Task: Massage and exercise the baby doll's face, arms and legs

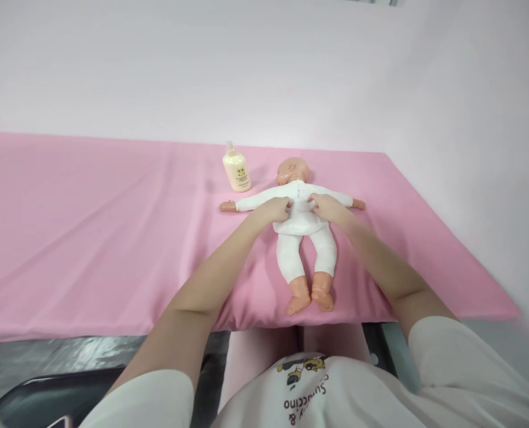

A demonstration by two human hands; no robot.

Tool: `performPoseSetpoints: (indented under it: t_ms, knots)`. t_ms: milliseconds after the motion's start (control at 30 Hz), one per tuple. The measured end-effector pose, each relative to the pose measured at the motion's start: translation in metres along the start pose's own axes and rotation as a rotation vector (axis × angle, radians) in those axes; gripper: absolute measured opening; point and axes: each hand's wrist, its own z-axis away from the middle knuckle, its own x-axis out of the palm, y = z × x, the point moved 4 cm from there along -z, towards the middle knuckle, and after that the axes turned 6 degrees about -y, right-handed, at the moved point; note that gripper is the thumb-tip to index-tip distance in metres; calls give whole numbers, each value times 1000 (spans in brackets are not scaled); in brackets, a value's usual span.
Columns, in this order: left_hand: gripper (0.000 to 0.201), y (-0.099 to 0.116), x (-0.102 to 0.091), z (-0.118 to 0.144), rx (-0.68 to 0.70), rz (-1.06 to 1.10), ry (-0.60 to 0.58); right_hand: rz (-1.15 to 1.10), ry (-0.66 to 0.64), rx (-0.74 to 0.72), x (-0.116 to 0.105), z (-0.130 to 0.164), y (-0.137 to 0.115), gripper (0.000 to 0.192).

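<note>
A doll (300, 227) lies on a pink-covered bench (113, 238). The left hand (277, 209) and right hand (327, 208) touch its shirt (299, 208), fingers curled; grip unclear.

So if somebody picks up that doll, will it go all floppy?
The doll has smooth, shiny feet, like moulded plastic, so those would probably stay stiff. White clothes hide its middle, so whether that flops is hard to tell. Pushed, it likely wouldn't roll, since its arms stretch wide across the pink cloth.
</note>
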Motion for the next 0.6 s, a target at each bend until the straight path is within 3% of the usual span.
performPoseSetpoints:
  t_ms: [100, 267, 600]
  knots:
    - [34, -4, 4, -9, 11, 16, 60, 46, -18, -9, -2, 2, -12, 34]
    - [28, -9, 8, -21, 54, 20, 241, 52, 84, -172, -4, 2, -18, 30]
    - [42, -15, 15, -25, 45, 114, 327, -38, 187, -185, 15, -13, 3, 53]
